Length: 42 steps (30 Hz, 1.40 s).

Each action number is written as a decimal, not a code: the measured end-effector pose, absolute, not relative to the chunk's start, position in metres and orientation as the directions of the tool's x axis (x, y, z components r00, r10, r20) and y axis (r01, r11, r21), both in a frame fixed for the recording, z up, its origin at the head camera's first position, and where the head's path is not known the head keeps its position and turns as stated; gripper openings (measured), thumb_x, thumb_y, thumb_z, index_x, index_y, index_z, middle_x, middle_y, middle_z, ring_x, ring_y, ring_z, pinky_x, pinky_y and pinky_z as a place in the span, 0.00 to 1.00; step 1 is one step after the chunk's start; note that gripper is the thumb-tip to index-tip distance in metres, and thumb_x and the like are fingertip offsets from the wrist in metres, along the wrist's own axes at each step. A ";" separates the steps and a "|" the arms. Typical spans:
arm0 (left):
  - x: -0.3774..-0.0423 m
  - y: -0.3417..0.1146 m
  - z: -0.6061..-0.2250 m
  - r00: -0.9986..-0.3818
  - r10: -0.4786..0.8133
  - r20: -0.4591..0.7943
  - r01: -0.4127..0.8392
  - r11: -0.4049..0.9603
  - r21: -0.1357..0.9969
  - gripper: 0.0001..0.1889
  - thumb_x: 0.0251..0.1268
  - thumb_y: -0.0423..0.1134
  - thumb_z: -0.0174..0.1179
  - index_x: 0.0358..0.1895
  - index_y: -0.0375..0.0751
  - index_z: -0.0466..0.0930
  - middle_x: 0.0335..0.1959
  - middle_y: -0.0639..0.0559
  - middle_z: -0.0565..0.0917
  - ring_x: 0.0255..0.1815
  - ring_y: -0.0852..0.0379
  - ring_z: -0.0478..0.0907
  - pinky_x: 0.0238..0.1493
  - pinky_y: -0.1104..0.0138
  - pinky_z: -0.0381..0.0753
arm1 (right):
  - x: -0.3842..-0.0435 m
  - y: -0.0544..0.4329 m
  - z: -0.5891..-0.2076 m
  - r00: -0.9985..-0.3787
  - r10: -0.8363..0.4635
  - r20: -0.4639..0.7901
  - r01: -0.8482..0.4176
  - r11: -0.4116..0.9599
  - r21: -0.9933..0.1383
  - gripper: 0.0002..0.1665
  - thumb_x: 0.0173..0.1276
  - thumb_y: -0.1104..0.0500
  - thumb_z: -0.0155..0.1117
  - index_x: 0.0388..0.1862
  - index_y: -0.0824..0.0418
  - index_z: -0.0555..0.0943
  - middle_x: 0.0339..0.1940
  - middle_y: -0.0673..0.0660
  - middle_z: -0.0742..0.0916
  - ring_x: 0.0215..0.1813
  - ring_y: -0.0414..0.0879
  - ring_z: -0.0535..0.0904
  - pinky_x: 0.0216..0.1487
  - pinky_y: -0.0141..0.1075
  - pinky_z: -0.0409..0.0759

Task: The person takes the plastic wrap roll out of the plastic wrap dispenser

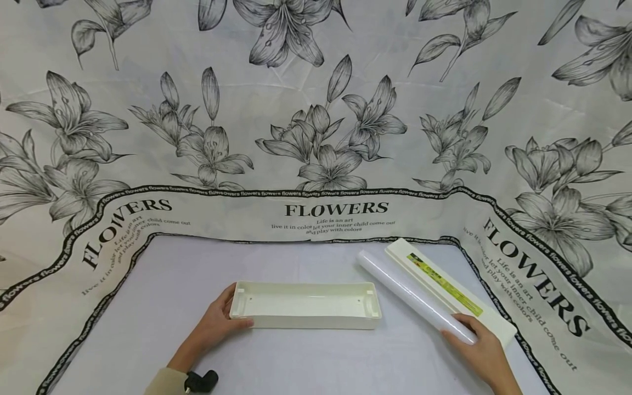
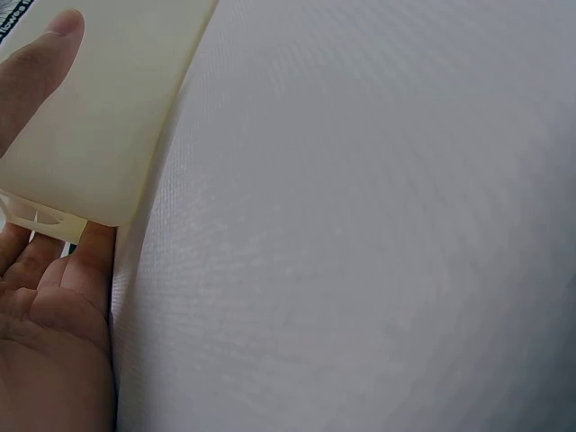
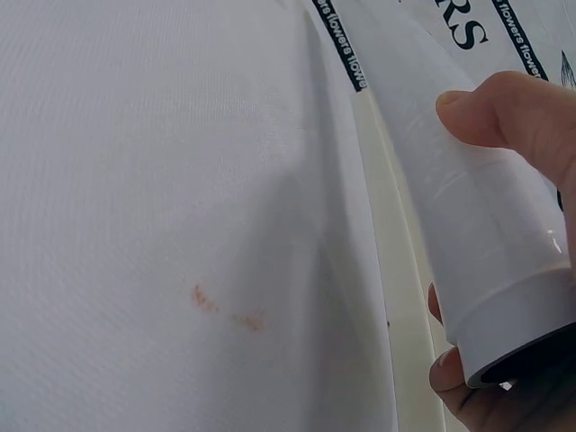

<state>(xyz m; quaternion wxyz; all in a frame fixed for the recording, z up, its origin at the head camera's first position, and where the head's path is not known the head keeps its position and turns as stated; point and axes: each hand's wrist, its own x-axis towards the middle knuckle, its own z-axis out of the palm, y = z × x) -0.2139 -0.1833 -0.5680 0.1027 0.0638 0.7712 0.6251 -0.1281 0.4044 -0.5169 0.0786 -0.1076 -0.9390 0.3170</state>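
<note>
A long, open-topped cream plastic box [image 1: 307,322] stands on the white cloth. My left hand [image 1: 213,325] grips its left end, thumb along the front wall and fingers behind the end. In the left wrist view, the thumb of that hand [image 2: 54,360] lies against the box wall [image 2: 108,108]. Farther right, my right hand [image 1: 483,351] holds the near end of a roll of clear plastic film [image 1: 410,293]. The right wrist view shows the thumb on top of the roll [image 3: 468,207] and fingertips beneath it. Beside the roll lies a cream lid-like piece [image 1: 496,325] with a yellow-green label.
White cloth [image 1: 306,362] covers the table. A flower-print sheet [image 1: 316,137] rises behind it and borders both sides. A black device [image 1: 201,381] sits at the left sleeve. Small reddish-brown marks [image 3: 225,308] show on the cloth.
</note>
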 end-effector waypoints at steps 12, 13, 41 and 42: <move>-0.212 -0.184 -0.565 -0.968 0.240 -0.074 -0.028 0.189 0.982 0.59 0.51 0.39 0.81 0.83 0.46 0.49 0.83 0.41 0.58 0.82 0.41 0.59 0.67 0.69 0.73 | -0.126 0.407 -0.523 -0.967 0.243 0.076 0.144 0.768 -0.624 0.43 0.62 0.41 0.78 0.66 0.67 0.76 0.63 0.74 0.81 0.60 0.66 0.80 0.50 0.47 0.84; -0.212 -0.183 -0.565 -0.968 0.240 -0.074 -0.029 0.188 0.982 0.59 0.51 0.40 0.81 0.83 0.46 0.49 0.83 0.41 0.58 0.82 0.41 0.59 0.68 0.68 0.73 | -0.126 0.408 -0.523 -0.968 0.242 0.073 0.145 0.768 -0.624 0.43 0.62 0.41 0.78 0.66 0.67 0.76 0.63 0.75 0.80 0.59 0.66 0.80 0.50 0.49 0.84; -0.213 -0.183 -0.566 -0.971 0.226 -0.084 -0.038 0.201 0.979 0.61 0.50 0.41 0.82 0.83 0.46 0.48 0.82 0.43 0.59 0.82 0.43 0.59 0.65 0.74 0.72 | -0.123 0.412 -0.531 -0.970 0.235 0.063 0.153 0.790 -0.594 0.43 0.63 0.39 0.77 0.66 0.64 0.77 0.63 0.71 0.82 0.59 0.62 0.80 0.45 0.27 0.75; -0.213 -0.183 -0.566 -0.970 0.228 -0.083 -0.038 0.196 0.980 0.61 0.50 0.41 0.82 0.83 0.47 0.48 0.82 0.43 0.59 0.82 0.43 0.59 0.65 0.74 0.72 | -0.123 0.412 -0.530 -0.971 0.231 0.057 0.153 0.789 -0.595 0.43 0.63 0.39 0.76 0.66 0.65 0.76 0.63 0.72 0.82 0.60 0.62 0.79 0.46 0.29 0.76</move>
